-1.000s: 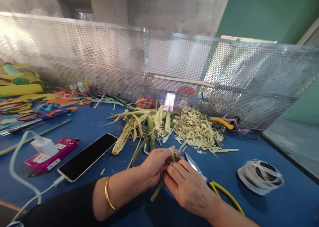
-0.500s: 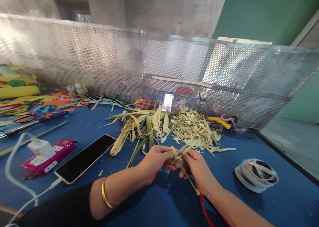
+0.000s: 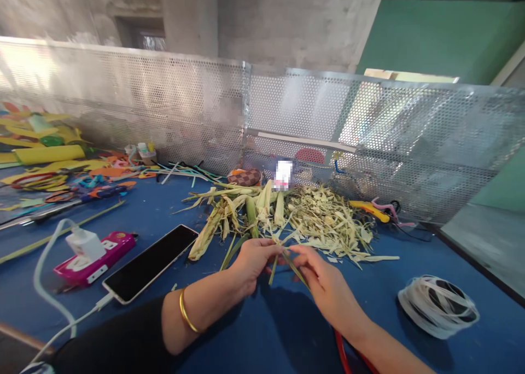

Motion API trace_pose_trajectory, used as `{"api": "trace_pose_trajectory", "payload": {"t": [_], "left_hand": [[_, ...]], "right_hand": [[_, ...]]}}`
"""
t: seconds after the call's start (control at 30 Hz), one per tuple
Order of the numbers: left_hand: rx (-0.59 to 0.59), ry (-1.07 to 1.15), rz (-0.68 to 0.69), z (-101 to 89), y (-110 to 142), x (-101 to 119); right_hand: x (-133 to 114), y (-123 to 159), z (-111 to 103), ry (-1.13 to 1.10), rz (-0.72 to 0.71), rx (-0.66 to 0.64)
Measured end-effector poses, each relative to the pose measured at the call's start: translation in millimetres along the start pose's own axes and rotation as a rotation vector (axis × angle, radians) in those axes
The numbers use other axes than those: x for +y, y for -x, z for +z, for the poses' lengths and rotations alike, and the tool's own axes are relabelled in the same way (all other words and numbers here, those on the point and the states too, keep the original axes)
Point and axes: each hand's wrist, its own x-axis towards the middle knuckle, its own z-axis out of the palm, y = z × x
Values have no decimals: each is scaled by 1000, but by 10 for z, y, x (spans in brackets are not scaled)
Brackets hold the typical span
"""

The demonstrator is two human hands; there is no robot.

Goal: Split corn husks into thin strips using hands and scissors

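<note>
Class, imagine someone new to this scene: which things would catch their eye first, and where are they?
Likely first, at front centre: the left hand, gold bangle on its forearm, pinching green strips, with the right hand close by. Just beyond lies a pale heap of shreds. A magenta power strip stands out at left, beside a black-screened phone.

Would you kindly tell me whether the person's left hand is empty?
No, the left hand pinches thin pale green strips at the fingertips.
</note>
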Motion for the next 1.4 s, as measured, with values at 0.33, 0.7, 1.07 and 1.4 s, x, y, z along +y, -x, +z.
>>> {"api": "trace_pose_trajectory", "payload": {"t": [0.33, 0.7, 1.07, 1.4], "left_hand": [[-142, -150, 44, 70, 157, 0], [-221, -220, 74, 95, 189, -39], [-51, -50, 97, 61, 86, -65], [15, 216, -28, 66, 86, -53]], "right_hand": [[-13, 15, -99, 299, -363, 274], [28, -68, -135, 41, 313, 73], [-11, -10, -195, 526, -271, 344], [-56, 66, -114, 1140, -593, 300]]}}
